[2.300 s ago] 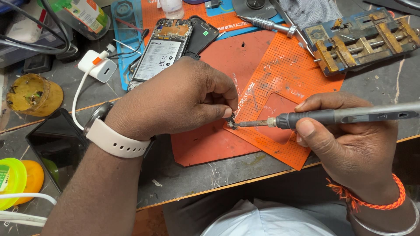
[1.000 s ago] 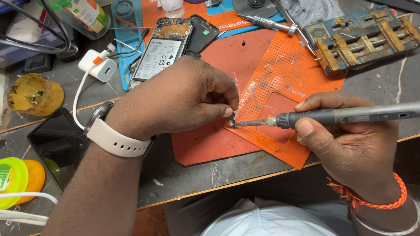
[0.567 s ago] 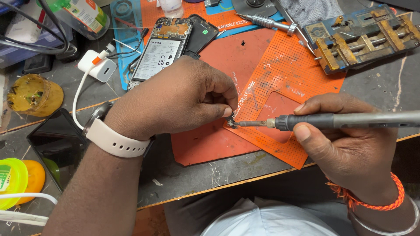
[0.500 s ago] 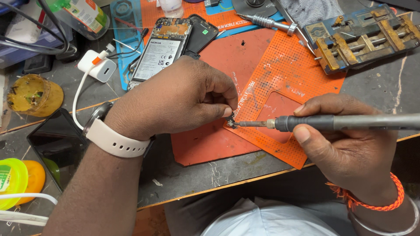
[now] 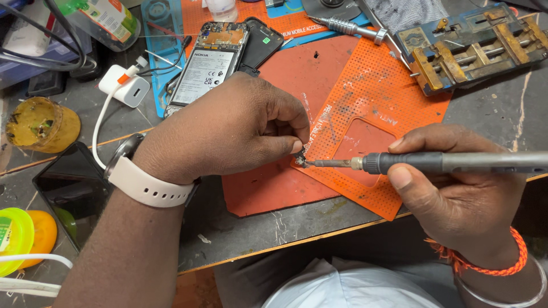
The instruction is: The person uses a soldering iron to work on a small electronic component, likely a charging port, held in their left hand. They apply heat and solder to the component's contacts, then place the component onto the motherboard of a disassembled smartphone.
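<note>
Left hand (image 5: 228,134) pinches 1 tiny dark component (image 5: 301,160) at the perforated orange mat's (image 5: 377,97) edge; right hand (image 5: 456,194) grips a grey soldering iron (image 5: 451,163), tip touching it: soldering apparently underway, opened phone (image 5: 208,63) unassembled.

Right hand (image 5: 456,199) touches soldering iron (image 5: 445,163) to left hand's (image 5: 228,131) small part (image 5: 301,160).

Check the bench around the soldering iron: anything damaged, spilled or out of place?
Nothing looks spilled. The orange perforated mat lies askew and overhangs the bench edge. The opened phone lies with its back cover off. The red mat shows scuffs and pale residue.
</note>
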